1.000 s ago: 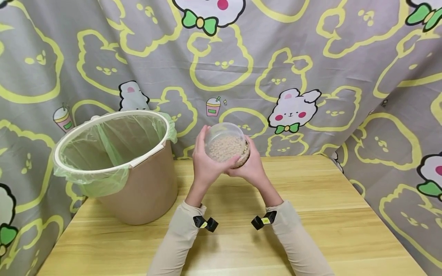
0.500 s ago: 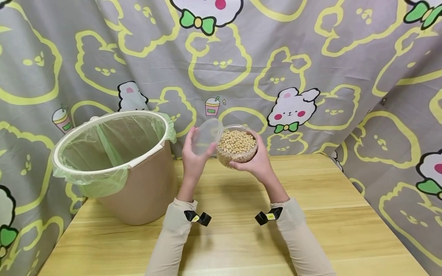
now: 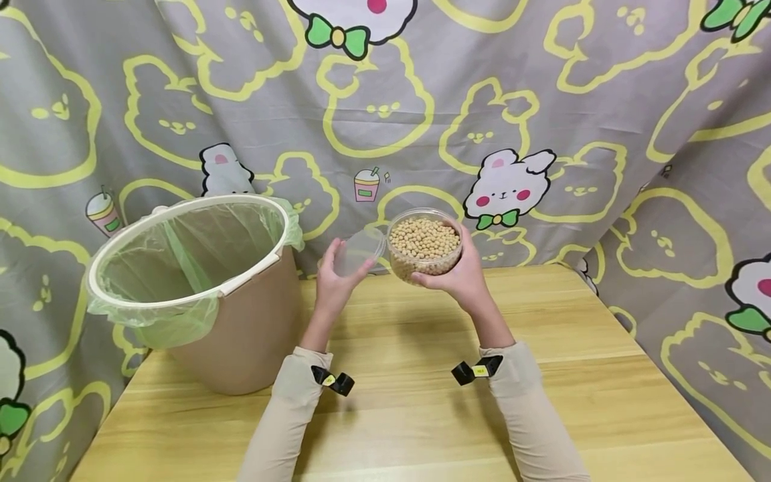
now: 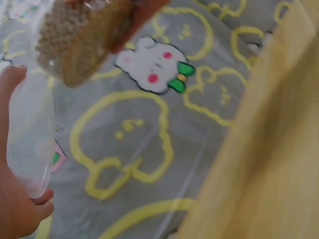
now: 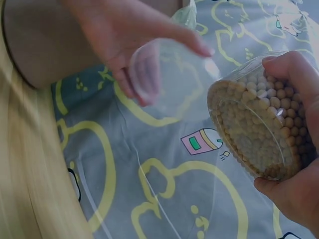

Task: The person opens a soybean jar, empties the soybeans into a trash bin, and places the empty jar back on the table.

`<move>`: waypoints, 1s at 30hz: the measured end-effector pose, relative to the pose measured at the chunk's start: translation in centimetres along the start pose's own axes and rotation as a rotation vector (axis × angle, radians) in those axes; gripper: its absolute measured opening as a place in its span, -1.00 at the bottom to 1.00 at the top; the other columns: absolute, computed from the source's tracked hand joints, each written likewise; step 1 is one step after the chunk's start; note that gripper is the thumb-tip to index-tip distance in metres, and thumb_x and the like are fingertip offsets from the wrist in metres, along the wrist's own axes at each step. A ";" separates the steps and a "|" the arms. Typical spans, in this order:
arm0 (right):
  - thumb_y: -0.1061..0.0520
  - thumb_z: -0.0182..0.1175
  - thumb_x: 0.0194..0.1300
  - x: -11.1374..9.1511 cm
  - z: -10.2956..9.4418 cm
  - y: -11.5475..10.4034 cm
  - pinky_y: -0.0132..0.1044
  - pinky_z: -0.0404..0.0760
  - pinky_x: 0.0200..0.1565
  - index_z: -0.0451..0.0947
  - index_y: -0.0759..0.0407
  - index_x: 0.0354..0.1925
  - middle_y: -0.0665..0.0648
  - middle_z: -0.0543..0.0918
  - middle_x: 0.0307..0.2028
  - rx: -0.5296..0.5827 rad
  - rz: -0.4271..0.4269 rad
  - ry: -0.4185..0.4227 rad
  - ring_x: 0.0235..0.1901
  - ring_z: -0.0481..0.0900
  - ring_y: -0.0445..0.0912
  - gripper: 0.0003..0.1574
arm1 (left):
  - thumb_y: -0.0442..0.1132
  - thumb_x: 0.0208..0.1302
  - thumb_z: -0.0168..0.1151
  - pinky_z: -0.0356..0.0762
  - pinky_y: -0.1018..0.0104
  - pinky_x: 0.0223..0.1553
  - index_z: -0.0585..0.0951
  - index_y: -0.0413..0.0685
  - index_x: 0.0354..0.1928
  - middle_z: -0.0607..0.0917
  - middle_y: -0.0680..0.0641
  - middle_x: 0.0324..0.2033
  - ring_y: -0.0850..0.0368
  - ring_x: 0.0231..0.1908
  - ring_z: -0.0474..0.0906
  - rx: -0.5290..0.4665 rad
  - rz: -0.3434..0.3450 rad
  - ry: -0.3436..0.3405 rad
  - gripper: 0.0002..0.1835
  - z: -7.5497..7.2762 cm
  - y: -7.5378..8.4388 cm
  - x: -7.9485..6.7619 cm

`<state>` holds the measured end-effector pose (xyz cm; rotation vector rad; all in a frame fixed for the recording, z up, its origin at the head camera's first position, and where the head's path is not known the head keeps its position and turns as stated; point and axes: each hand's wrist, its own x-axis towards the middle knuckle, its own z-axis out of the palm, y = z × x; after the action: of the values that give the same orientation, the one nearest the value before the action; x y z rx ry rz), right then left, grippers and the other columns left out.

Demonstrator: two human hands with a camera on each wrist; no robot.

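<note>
My right hand (image 3: 462, 281) grips a round clear plastic jar (image 3: 415, 269) from its right side, thumb in front, held up above the table. Pale yellow soybeans (image 3: 424, 238) fill it, and its top is uncovered. Through the jar's base (image 5: 251, 134) the beans show in the right wrist view. To the left of the jar, my left hand (image 3: 334, 284) holds a translucent round lid (image 3: 361, 251) by its edge between thumb and fingers. The lid (image 4: 31, 132) is tilted on edge in the left wrist view, close beside the jar.
A brown bin (image 3: 259, 328) with a cream rim and a pale green liner bag (image 3: 187, 325) stands at the left on the wooden table (image 3: 397, 402). A grey curtain (image 3: 385, 80) with cartoon bears hangs behind and along the sides.
The lid was over the jar a second ago; it has come off, moving left and down with my left hand. The jar has moved right, its beans now exposed.
</note>
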<state>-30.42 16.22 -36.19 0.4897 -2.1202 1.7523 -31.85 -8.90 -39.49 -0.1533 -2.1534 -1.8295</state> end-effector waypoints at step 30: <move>0.20 0.70 -0.28 0.0 0.2 0.5 0.11 0.40 0.35 0.16 -0.02 0.50 0.21 0.29 0.40 -0.016 0.037 -0.034 0.35 0.34 0.06 0.42 | 0.17 -0.08 0.63 0.12 -0.16 0.51 0.06 -0.32 0.57 0.16 -0.37 0.53 -0.30 0.55 0.02 0.609 0.001 -0.637 0.33 1.0 -6.7 -2.3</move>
<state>-30.67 16.11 -36.63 0.4829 -2.1779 1.7577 -31.75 -8.89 -46.65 -0.6599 -3.0240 -1.1205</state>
